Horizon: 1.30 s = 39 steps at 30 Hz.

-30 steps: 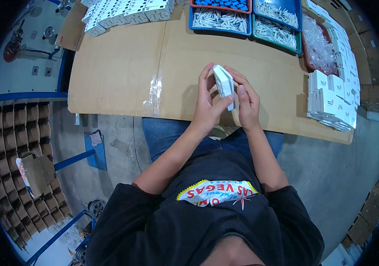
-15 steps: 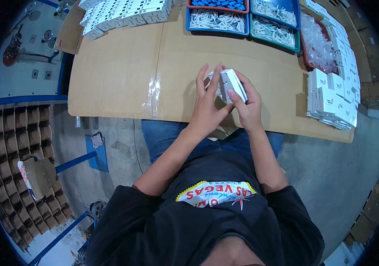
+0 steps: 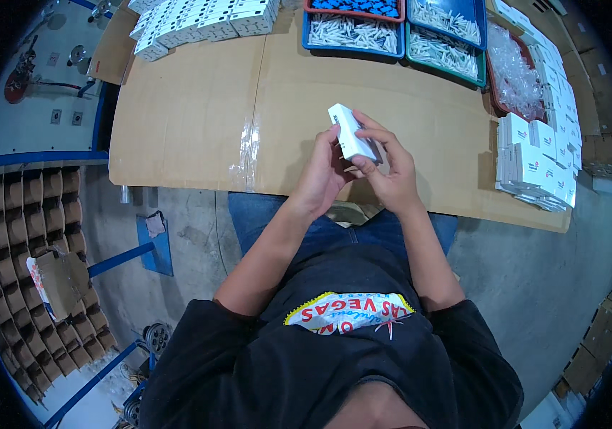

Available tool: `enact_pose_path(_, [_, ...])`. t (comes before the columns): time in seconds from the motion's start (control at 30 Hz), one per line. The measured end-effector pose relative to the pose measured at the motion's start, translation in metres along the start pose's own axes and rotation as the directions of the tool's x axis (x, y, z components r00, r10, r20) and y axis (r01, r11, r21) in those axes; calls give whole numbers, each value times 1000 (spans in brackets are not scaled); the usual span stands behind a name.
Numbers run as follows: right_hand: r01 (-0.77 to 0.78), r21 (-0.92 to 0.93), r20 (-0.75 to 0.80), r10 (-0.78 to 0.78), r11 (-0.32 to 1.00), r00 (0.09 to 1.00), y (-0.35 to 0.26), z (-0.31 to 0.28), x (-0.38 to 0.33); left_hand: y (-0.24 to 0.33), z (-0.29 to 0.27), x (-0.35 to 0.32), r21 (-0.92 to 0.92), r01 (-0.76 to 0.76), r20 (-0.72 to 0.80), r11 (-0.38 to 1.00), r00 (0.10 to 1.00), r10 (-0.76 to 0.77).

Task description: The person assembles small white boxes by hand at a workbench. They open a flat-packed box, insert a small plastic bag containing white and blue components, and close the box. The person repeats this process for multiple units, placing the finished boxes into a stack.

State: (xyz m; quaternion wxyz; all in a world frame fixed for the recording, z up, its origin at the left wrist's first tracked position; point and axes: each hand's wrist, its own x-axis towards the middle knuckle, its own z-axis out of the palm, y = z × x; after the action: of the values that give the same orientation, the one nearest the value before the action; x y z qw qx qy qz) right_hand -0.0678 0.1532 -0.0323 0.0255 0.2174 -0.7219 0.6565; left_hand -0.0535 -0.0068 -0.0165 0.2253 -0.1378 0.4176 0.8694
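Observation:
A small white carton (image 3: 347,130) is held up between my two hands, above the near part of the cardboard-covered table (image 3: 199,114). My right hand (image 3: 395,169) grips its right side, fingers over the top and thumb at the near end. On the other side, my left hand (image 3: 320,171) is closed against the carton's left edge with the fingertips; some of its fingers are hidden behind the carton. The carton is tilted, a narrow white side facing up.
Rows of white cartons (image 3: 209,20) stand at the far left. Trays of small white parts (image 3: 352,34) and a tray of blue parts (image 3: 356,6) sit at the back. On the right are a tray of clear plastic bags (image 3: 513,75) and stacked flat white cartons (image 3: 535,164).
The carton has turned in my hands and now shows a narrow side upward. My left hand's fingers, spread before, have closed in on its left edge.

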Motion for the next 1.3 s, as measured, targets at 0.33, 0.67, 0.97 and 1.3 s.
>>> enact_pose_path(0.33, [-9, -128, 59, 17, 992, 998, -2, 6, -2, -18, 17, -1, 66, -94, -109, 993, 989, 101])
enact_pose_path(0.67, [-21, -41, 65, 24, 999, 998, 0, 9, -5, -23, 17, 0, 93, -196, -100, 976, 974, 205])
enact_pose_path(0.97, [-164, 272, -27, 177, 948, 984, 4, 6, -6, -33, 4, 12, 231, -222, -8, 947, 973, 230])
enact_pose_path(1.3, [-11, -72, 89, 17, 997, 996, 8, -15, 3, -19, 5, 12, 172, -288, -166, 942, 934, 316])
